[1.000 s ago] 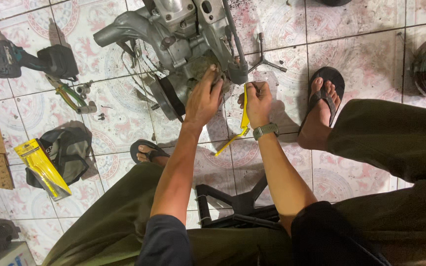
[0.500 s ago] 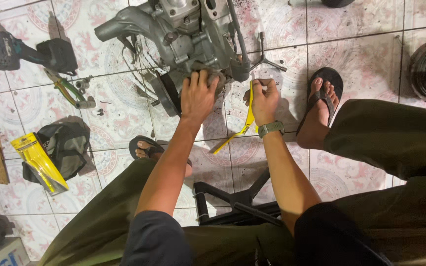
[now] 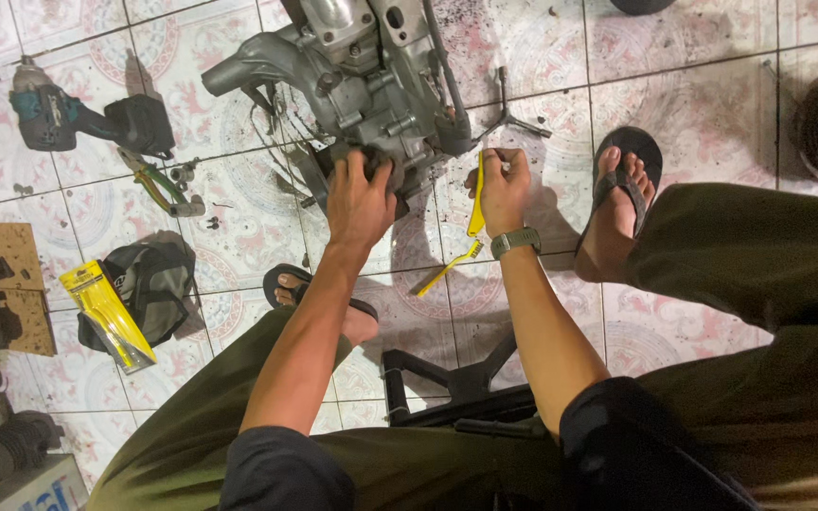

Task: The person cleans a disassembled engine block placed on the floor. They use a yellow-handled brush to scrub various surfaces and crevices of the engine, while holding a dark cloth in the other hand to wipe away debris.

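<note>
The grey metal engine (image 3: pixel 362 85) lay on the tiled floor (image 3: pixel 693 85), looking heavy and rigid, best gripped by its casing, where the left hand (image 3: pixel 360 199) pressed flat while the right hand (image 3: pixel 504 189) was closed on a yellow tool (image 3: pixel 475 203).

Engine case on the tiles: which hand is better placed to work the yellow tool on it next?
Probably the right hand: it already grips the yellow tool beside the engine case, while the left hand lies flat on the case, steadying it.
</note>
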